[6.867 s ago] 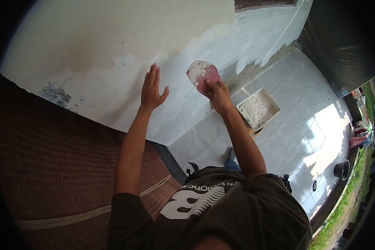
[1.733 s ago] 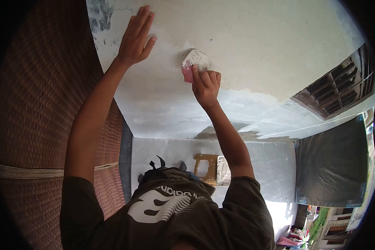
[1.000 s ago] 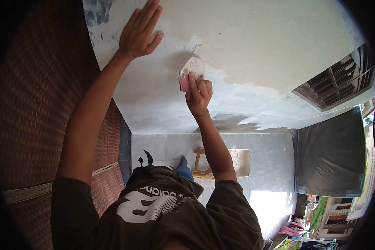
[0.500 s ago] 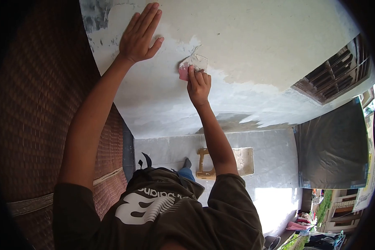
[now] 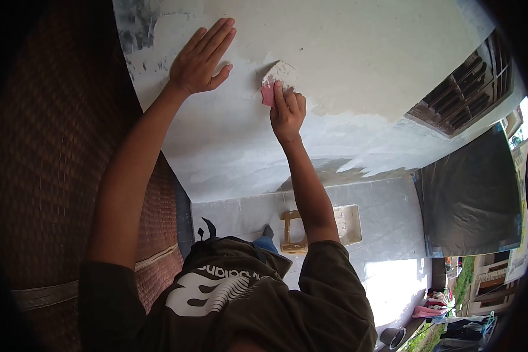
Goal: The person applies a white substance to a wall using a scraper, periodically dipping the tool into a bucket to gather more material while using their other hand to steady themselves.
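My left hand (image 5: 200, 66) lies flat against the wall (image 5: 358, 64), fingers together and stretched out, thumb spread. To its right, my right hand (image 5: 288, 114) grips a pink putty spreader (image 5: 267, 95), index finger extended along its face. Whitish putty coats the spreader's upper part, and its edge is at the wall surface. Around both hands the wall carries pale, uneven patches of putty, with a bare dark grey area at the upper left.
A brown stool (image 5: 293, 232) with a putty-smeared top stands on the grey tiled floor (image 5: 387, 217). Woven matting (image 5: 70, 176) runs along the left side. A wooden window grille (image 5: 460, 94) and a dark hanging sheet (image 5: 472, 193) are at the right.
My right hand has moved the spreader upward and slightly right across the wall. My left hand remains flat on the wall while the view has shifted a little.
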Motion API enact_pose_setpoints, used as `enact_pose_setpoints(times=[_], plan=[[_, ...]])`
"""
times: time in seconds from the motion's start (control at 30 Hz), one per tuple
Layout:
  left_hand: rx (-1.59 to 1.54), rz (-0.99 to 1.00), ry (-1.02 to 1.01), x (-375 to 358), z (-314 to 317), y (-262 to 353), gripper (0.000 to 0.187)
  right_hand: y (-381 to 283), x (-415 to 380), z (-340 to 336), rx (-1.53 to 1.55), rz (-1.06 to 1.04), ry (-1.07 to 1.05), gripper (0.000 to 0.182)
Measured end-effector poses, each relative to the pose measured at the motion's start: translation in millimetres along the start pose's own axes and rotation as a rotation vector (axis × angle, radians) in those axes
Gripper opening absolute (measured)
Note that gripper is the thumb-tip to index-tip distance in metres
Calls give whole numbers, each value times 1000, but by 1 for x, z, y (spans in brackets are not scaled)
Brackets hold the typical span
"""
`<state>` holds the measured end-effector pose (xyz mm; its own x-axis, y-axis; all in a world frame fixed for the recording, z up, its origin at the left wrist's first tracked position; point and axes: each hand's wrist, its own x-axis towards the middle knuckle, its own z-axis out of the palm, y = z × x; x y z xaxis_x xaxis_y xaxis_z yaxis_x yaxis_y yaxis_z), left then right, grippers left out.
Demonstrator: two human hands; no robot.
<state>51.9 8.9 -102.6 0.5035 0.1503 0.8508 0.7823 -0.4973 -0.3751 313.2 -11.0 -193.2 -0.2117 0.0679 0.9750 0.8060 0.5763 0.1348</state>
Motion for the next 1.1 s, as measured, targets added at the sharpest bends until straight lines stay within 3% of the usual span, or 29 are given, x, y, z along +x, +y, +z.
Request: enact_pose_setpoints(times=[0.17,0.33,0.43,0.57,0.7,0.83,1.1], plan=[[-10,4,17,2,0,1,71,-4,-22,15,-11,-14,-90,47],[-18,-1,6,0,0,2,71,-37,-47,12,100,61,-165,50],[-6,-2,3,2,-2,2,70,-76,-45,-8,462,393,-236,57],[-9,-9,-3,0,0,2,70,-92,-17,-20,748,683,-50,54],[-16,-7,9,2,-2,3,69,-57,19,-22,250,244,79,63],[-2,-7,14,3,-3,3,69,-25,25,-1,68,53,56,60],[-7,-19,7,3,-2,4,74,-16,7,25,-10,6,-27,46]])
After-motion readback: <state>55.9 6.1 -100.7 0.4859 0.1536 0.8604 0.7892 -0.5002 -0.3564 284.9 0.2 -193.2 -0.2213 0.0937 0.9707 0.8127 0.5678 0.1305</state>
